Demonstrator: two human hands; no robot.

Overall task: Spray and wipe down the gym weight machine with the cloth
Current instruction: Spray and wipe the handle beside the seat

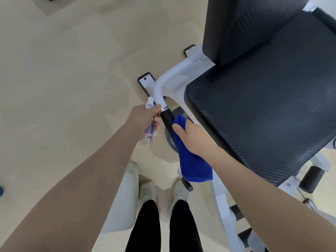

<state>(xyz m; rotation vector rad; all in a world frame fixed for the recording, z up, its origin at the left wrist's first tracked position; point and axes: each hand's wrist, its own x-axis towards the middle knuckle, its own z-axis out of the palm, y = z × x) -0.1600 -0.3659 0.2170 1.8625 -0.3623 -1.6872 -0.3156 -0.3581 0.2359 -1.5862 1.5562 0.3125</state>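
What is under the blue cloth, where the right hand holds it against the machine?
The folded blue terry cloth, gripped by the right hand, lies against the black rubber handle grip of the white steel arm. The grip's upper part shows; its lower end and the fingers are covered.

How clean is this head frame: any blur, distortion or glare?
Head view: wide-angle bending at the edges; soft, even light with faint floor shadows; the blue terry cloth and small clear spray bottle look slightly soft; a mild sheen on the black textured seat pad.
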